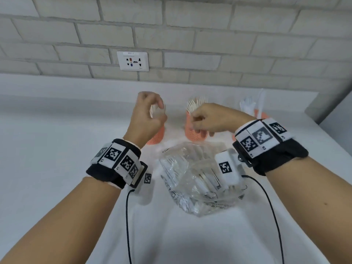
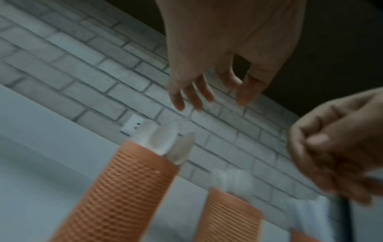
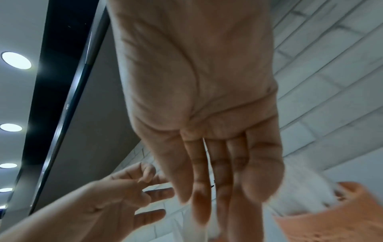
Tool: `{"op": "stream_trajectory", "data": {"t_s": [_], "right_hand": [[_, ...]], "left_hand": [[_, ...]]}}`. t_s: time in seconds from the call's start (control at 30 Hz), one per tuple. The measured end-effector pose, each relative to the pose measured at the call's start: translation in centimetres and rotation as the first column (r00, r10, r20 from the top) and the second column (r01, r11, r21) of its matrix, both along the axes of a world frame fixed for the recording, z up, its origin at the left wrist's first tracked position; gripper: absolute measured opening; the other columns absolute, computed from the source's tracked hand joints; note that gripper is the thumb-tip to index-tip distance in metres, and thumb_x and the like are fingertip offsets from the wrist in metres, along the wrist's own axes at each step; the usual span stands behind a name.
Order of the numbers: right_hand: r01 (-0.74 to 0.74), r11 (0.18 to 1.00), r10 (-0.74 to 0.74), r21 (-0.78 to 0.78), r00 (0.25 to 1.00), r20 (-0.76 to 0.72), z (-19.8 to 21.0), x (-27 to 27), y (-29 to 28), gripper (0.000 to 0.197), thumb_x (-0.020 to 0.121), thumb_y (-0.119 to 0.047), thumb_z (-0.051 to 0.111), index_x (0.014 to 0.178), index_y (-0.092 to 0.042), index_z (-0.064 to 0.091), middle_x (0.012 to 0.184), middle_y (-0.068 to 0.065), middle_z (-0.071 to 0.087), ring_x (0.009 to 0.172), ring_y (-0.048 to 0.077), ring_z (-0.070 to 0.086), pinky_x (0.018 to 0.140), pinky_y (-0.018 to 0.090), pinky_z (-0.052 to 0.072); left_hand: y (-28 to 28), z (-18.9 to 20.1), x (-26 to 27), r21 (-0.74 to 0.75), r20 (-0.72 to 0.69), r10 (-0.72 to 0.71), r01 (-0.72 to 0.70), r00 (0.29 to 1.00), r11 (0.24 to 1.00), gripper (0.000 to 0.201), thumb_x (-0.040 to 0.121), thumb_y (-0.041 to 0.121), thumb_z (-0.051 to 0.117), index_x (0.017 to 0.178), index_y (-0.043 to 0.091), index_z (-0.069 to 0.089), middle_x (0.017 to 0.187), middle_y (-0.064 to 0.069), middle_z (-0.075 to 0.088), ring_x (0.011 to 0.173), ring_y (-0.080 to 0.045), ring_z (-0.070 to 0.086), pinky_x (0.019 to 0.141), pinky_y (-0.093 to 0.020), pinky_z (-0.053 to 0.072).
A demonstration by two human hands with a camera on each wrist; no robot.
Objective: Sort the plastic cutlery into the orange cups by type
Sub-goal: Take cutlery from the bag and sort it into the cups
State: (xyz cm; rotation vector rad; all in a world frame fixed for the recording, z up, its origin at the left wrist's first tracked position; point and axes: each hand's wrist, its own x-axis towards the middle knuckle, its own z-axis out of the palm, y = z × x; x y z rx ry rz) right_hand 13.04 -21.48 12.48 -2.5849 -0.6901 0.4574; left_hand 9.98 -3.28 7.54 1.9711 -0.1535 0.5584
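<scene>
Three orange mesh cups stand in a row at the back of the white table. The left cup (image 1: 155, 139) (image 2: 116, 196) holds white spoons (image 2: 163, 140). White forks (image 1: 196, 103) stand in the middle cup (image 1: 194, 134), and the right cup (image 1: 263, 115) holds white knives (image 1: 249, 103). My left hand (image 1: 150, 113) (image 2: 207, 91) hovers above the spoon cup, fingers loosely curled, holding nothing. My right hand (image 1: 203, 121) (image 3: 217, 188) is at the rim of the fork cup and pinches a thin white cutlery piece (image 3: 205, 226). Blur hides its type.
A clear plastic bag (image 1: 200, 180) of wrapped white cutlery lies on the table just in front of the cups, between my wrists. Black cables (image 1: 127, 216) trail from both wristbands. A brick wall with a socket (image 1: 132, 60) rises behind. The table's right edge (image 1: 320, 126) is near the knife cup.
</scene>
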Motion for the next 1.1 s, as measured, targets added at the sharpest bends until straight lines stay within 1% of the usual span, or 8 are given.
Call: {"op": "stream_trajectory", "data": {"t_s": [0.1, 0.17, 0.23, 0.33, 0.5, 0.6, 0.83, 1.1], "right_hand": [[-0.050, 0.996, 0.028, -0.073, 0.961, -0.277, -1.6, -2.1, -2.6, 0.014, 0.090, -0.009, 0.056, 0.080, -0.008, 0.066, 0.075, 0.007, 0.069, 0.062, 0.016, 0.066, 0.060, 0.023, 0.056], [-0.096, 0.978, 0.019, -0.186, 0.925, -0.379, -3.1, -3.3, -3.8, 0.013, 0.089, -0.010, 0.057, 0.087, -0.004, 0.069, 0.081, 0.010, 0.072, 0.064, 0.017, 0.066, 0.074, 0.031, 0.058], [-0.092, 0.928, -0.025, -0.361, 0.952, -0.306, -5.2, -4.3, -4.6, 0.015, 0.089, -0.011, 0.056, 0.092, -0.005, 0.070, 0.075, 0.003, 0.071, 0.062, 0.015, 0.065, 0.076, 0.031, 0.058], [0.036, 0.864, -0.086, -0.502, 0.993, -0.077, -7.9, -5.3, -5.2, 0.016, 0.090, -0.008, 0.048, 0.089, -0.004, 0.064, 0.082, 0.005, 0.065, 0.069, 0.019, 0.059, 0.062, 0.025, 0.048], [0.275, 0.852, -0.290, -0.446, 0.956, 0.036, -10.4, -6.1, -4.7, 0.074, 0.091, -0.053, 0.043, 0.141, 0.001, 0.029, 0.147, 0.016, 0.036, 0.132, 0.028, 0.039, 0.106, 0.033, 0.032], [0.287, 0.874, -0.283, -0.393, 0.956, 0.070, -11.0, -5.9, -4.1, 0.084, 0.087, -0.050, 0.053, 0.143, 0.001, 0.018, 0.147, 0.017, 0.031, 0.135, 0.031, 0.032, 0.109, 0.035, 0.028], [0.214, 0.928, -0.141, -0.307, 0.960, 0.242, -12.0, -5.1, -3.7, 0.050, 0.087, -0.039, 0.055, 0.124, -0.005, 0.050, 0.138, 0.014, 0.032, 0.123, 0.030, 0.033, 0.103, 0.038, 0.030], [0.255, 0.807, -0.153, -0.533, 0.962, 0.227, -11.9, -2.9, -2.0, 0.071, 0.083, -0.047, 0.055, 0.139, -0.009, 0.033, 0.139, 0.013, 0.039, 0.133, 0.029, 0.033, 0.111, 0.041, 0.025]], "left_hand": [[-4.0, -0.2, -1.9, 0.290, -0.371, -0.304, 0.420, 0.877, 0.860, 0.021, 0.081, 0.005, 0.058, 0.074, 0.024, 0.061, 0.121, -0.002, 0.046, 0.111, -0.014, 0.046, 0.092, -0.022, 0.035], [-6.7, -1.7, -2.5, 0.414, -0.583, -0.297, 0.591, 0.756, 0.692, 0.015, 0.088, 0.018, 0.057, 0.093, 0.019, 0.071, 0.133, -0.002, 0.041, 0.118, -0.016, 0.045, 0.093, -0.025, 0.034], [-8.6, -3.7, -2.8, 0.507, -0.689, -0.180, 0.643, 0.702, 0.574, 0.027, 0.090, 0.027, 0.056, 0.114, 0.017, 0.068, 0.134, -0.004, 0.042, 0.117, -0.023, 0.049, 0.092, -0.028, 0.037], [-10.1, -5.6, -2.7, 0.657, -0.646, -0.092, 0.613, 0.758, 0.438, 0.042, 0.083, 0.009, 0.060, 0.125, 0.010, 0.055, 0.120, -0.011, 0.044, 0.107, -0.030, 0.054, 0.084, -0.033, 0.043], [-10.7, -5.1, -2.4, 0.629, -0.469, -0.162, 0.457, 0.868, 0.629, 0.054, 0.078, -0.012, 0.049, 0.130, 0.001, 0.044, 0.125, -0.012, 0.040, 0.108, -0.029, 0.051, 0.079, -0.027, 0.040], [-10.9, -4.7, -2.6, 0.578, -0.434, -0.188, 0.433, 0.881, 0.692, 0.058, 0.077, -0.012, 0.048, 0.133, 0.001, 0.041, 0.128, -0.013, 0.038, 0.106, -0.028, 0.049, 0.070, -0.016, 0.030], [-10.2, -4.7, -2.8, 0.468, -0.426, -0.238, 0.437, 0.873, 0.768, 0.059, 0.075, -0.014, 0.050, 0.131, 0.002, 0.042, 0.126, -0.011, 0.039, 0.079, -0.014, 0.038, 0.063, -0.013, 0.029], [-9.6, -4.7, -3.2, 0.423, -0.456, -0.261, 0.465, 0.851, 0.778, 0.057, 0.075, -0.012, 0.053, 0.129, 0.003, 0.044, 0.124, -0.010, 0.040, 0.076, -0.015, 0.041, 0.056, -0.012, 0.030]]}}
